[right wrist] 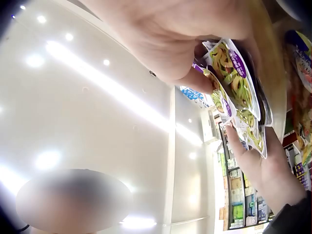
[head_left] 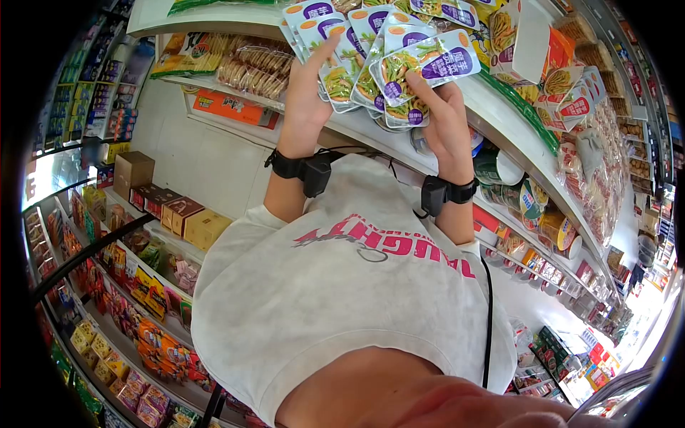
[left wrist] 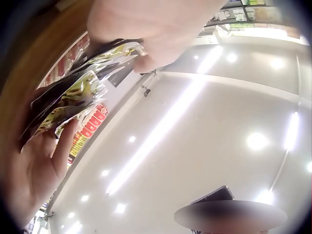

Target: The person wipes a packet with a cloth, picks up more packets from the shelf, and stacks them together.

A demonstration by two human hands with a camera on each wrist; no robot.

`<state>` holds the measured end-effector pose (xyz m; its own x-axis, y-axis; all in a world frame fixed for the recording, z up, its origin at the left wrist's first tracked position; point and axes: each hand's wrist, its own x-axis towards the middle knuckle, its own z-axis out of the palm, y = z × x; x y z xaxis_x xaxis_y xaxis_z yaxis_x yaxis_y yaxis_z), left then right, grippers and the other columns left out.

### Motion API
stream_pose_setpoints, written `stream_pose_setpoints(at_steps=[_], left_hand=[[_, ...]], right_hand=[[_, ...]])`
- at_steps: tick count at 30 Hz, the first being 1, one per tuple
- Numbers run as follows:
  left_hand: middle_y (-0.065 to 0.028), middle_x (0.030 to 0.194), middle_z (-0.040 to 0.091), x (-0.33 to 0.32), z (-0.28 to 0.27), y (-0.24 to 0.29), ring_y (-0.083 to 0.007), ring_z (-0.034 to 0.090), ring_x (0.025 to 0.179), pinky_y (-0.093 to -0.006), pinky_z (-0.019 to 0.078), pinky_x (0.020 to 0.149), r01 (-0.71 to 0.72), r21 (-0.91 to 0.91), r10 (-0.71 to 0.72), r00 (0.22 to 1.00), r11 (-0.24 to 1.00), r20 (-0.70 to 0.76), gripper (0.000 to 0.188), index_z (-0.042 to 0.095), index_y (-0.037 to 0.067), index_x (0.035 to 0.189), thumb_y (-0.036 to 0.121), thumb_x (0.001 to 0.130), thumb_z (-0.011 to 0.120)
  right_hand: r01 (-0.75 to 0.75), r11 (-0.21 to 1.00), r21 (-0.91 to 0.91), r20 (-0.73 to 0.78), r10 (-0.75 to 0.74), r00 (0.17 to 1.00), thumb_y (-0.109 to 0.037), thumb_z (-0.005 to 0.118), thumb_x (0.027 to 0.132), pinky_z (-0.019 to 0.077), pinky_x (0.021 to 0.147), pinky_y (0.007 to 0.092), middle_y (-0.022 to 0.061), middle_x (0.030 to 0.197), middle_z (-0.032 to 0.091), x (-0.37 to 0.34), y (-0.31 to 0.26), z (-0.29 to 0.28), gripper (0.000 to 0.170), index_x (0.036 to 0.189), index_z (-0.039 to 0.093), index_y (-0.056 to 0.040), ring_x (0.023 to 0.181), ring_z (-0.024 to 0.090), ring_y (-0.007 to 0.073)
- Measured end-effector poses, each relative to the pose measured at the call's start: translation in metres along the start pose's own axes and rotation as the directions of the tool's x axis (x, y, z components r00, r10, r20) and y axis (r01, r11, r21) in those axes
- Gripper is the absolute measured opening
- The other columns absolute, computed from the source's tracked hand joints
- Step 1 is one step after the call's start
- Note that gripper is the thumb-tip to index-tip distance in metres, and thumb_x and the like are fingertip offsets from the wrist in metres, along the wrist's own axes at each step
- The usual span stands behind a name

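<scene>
Several flat snack packets (head_left: 353, 53), white and purple with pictures of green and yellow strips, are fanned out between both hands over the shelf. My left hand (head_left: 308, 96) grips the left side of the fan, its thumb lying on top of the packets. On the other side my right hand (head_left: 448, 125) pinches a packet (head_left: 432, 64) at the front, thumb over its printed face. In the left wrist view the packets (left wrist: 80, 95) show edge-on and overlapping. The right wrist view shows printed packet faces (right wrist: 236, 73) below the right thumb. Most fingers are hidden behind the packets.
A white shelf (head_left: 524, 118) curves along the front, with bagged round biscuits (head_left: 253, 68) at its left. An opened display box (head_left: 521, 43) and more packets stand right of the hands. Boxes (head_left: 196, 225) and racks of snacks (head_left: 143, 314) line the left side.
</scene>
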<state>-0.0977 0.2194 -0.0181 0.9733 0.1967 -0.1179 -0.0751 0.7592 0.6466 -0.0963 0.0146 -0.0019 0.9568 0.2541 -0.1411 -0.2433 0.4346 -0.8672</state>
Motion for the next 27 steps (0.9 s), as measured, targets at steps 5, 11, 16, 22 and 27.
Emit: stream_pose_setpoints(at_steps=[5, 11, 16, 22, 27], left_hand=[[-0.0127, 0.122, 0.067, -0.001, -0.007, 0.005, -0.0270, 0.067, 0.111, -0.0427, 0.0554, 0.096, 0.123, -0.174, -0.120, 0.992, 0.977, 0.027, 0.037, 0.059, 0.000, 0.128, 0.017, 0.095, 0.062], [-0.0110, 0.125, 0.066, -0.003, -0.010, -0.003, -0.0219, 0.067, 0.114, -0.0368, 0.0558, 0.095, -0.207, 0.296, 0.150, 0.967, 0.932, 0.205, 0.040, 0.059, 0.000, 0.131, -0.002, 0.092, 0.068], [-0.0105, 0.127, 0.067, -0.008, 0.009, 0.001, -0.0209, 0.067, 0.115, -0.0358, 0.0569, 0.092, -0.032, 0.060, 0.025, 0.993, 0.998, 0.119, 0.038, 0.060, 0.001, 0.130, -0.001, 0.093, 0.071], [-0.0101, 0.131, 0.066, -0.001, 0.003, -0.004, -0.0207, 0.066, 0.117, -0.0373, 0.0562, 0.094, 0.001, 0.092, -0.010, 0.995, 0.996, 0.097, 0.035, 0.058, 0.002, 0.132, 0.006, 0.098, 0.067], [-0.0100, 0.134, 0.064, -0.005, -0.001, 0.005, -0.0225, 0.066, 0.118, -0.0397, 0.0544, 0.098, 0.201, -0.400, -0.075, 0.948, 0.894, 0.309, 0.036, 0.054, 0.002, 0.137, 0.014, 0.104, 0.060]], right_hand=[[0.062, 0.994, 0.088, -0.120, -0.051, 0.991, -0.010, 0.069, 0.098, 0.0565, 0.090, 0.0349, 0.0128, 0.120, 0.070, 0.005, 0.006, -0.010, 0.032, 0.125, 0.062, 0.0053, 0.107, 0.069, 0.0190], [0.071, 0.989, 0.131, -0.074, -0.062, 0.995, -0.010, 0.068, 0.099, 0.0558, 0.094, 0.0367, 0.0117, 0.125, 0.068, 0.003, -0.001, -0.009, 0.036, 0.131, 0.059, 0.0028, 0.113, 0.067, 0.0200], [0.097, 0.981, 0.166, -0.028, -0.094, 0.995, -0.011, 0.069, 0.099, 0.0553, 0.095, 0.0365, 0.0116, 0.126, 0.068, 0.000, 0.000, -0.005, 0.037, 0.132, 0.058, 0.0034, 0.113, 0.067, 0.0195], [0.016, 1.000, -0.001, 0.051, -0.016, 0.999, -0.010, 0.070, 0.098, 0.0557, 0.091, 0.0346, 0.0120, 0.122, 0.069, -0.001, -0.001, -0.003, 0.035, 0.128, 0.060, 0.0052, 0.106, 0.069, 0.0177], [-0.019, 0.998, 0.062, 0.005, 0.019, 1.000, -0.014, 0.073, 0.097, 0.0577, 0.084, 0.0336, 0.0125, 0.115, 0.071, 0.002, 0.005, -0.002, 0.035, 0.123, 0.063, 0.0065, 0.100, 0.070, 0.0172]])
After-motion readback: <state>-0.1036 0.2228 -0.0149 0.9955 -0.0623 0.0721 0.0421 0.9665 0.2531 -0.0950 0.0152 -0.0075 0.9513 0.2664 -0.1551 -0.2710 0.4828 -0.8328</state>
